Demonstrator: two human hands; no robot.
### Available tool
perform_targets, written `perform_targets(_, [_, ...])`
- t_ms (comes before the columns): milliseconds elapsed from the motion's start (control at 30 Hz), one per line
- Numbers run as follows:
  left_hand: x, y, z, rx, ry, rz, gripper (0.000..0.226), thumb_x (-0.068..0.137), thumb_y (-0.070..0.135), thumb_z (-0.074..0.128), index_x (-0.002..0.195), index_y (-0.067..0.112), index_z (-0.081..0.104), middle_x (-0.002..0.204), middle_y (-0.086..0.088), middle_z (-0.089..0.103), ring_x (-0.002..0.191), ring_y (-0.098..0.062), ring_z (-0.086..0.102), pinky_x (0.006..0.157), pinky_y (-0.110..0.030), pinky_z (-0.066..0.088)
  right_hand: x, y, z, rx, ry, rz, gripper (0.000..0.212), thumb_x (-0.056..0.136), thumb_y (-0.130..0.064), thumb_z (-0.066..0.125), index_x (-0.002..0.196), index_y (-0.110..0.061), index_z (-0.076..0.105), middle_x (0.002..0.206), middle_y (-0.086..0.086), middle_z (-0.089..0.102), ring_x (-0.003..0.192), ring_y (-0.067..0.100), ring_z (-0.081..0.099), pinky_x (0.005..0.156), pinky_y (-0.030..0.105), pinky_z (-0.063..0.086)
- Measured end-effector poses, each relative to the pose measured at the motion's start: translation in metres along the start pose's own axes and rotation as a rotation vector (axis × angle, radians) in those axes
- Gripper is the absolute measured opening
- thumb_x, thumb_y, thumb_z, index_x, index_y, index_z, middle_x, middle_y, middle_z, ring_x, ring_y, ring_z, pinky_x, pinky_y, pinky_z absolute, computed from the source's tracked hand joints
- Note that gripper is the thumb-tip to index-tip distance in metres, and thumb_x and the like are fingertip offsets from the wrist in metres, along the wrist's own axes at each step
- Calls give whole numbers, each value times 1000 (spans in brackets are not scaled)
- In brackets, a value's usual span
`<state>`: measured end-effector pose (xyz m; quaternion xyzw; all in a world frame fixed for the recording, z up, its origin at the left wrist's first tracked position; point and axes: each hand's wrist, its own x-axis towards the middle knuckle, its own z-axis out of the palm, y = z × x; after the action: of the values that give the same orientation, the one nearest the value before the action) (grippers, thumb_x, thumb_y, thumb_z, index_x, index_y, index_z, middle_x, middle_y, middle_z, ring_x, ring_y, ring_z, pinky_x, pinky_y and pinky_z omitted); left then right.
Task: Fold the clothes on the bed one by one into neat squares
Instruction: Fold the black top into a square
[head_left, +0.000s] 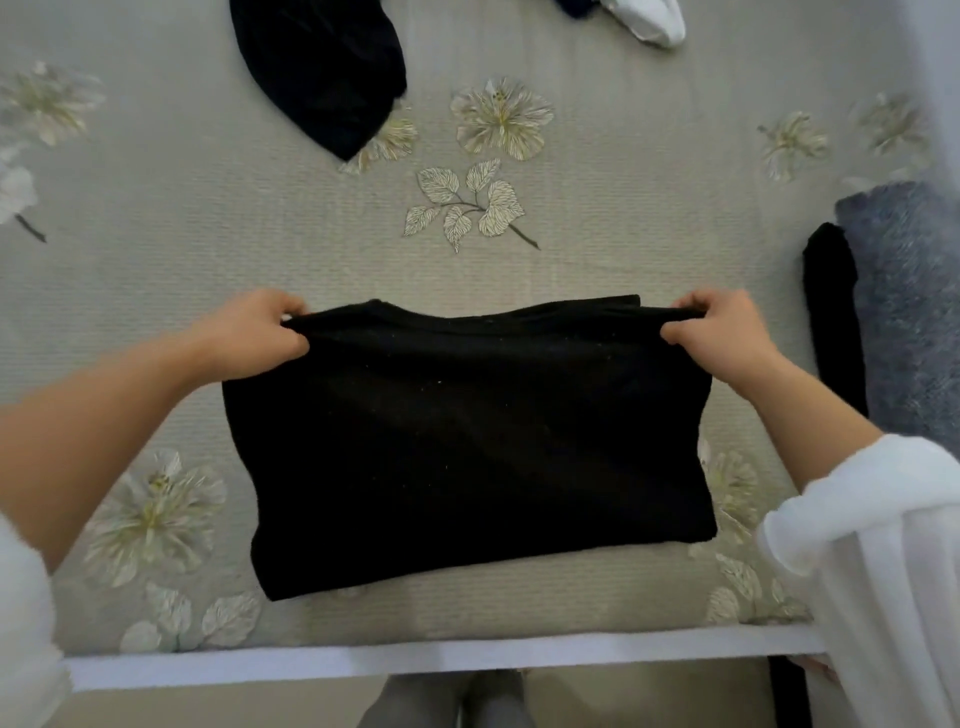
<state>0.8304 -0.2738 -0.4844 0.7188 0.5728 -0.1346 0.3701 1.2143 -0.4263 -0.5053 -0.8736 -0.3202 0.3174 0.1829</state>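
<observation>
Black garment, a soft matte rectangle, lies on the bed between the hands, its far edge lifted off the ribbed floral cover. Beyond the hands the cover runs open up to a crumpled dark garment. A fuzzy grey blanket lies just outside the right hand. That hand and the left hand each pinch a far corner.

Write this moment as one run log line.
step: fold | left hand: pinches far left corner of black garment | right hand: pinches far right corner | bed: dark cloth, white cloth at far side
</observation>
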Motion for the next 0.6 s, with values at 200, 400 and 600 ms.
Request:
perform_targets(200, [26, -3, 57, -46, 475, -35, 54, 88, 19, 59, 137, 11, 39, 141, -17, 43, 127, -33, 41, 107, -46, 34, -8, -6, 61, 13, 203, -42, 46, 89, -17, 59, 133, -8, 49, 132, 9, 54, 121, 23, 51, 100, 29, 37])
perform_targets(400, [-39, 1, 180, 185, 217, 191, 63, 95, 51, 25, 152, 26, 14, 160, -9, -1, 147, -28, -5, 115, -51, 6, -93, 38, 145, -409, -56, -364, 59, 96, -39, 39, 151, -23, 23, 160, 1, 14, 148, 19, 6, 118, 40, 7])
perform_targets(600, [-53, -21, 222, 220, 56, -63, 64, 86, 70, -3, 139, 46, -28, 145, 0, -44, 135, -26, -39, 112, -53, -13, -99, 95, 142, -636, -134, -354, 57, 97, -52, 17, 152, -36, 10, 159, -3, 3, 148, 22, -1, 118, 51, 7])
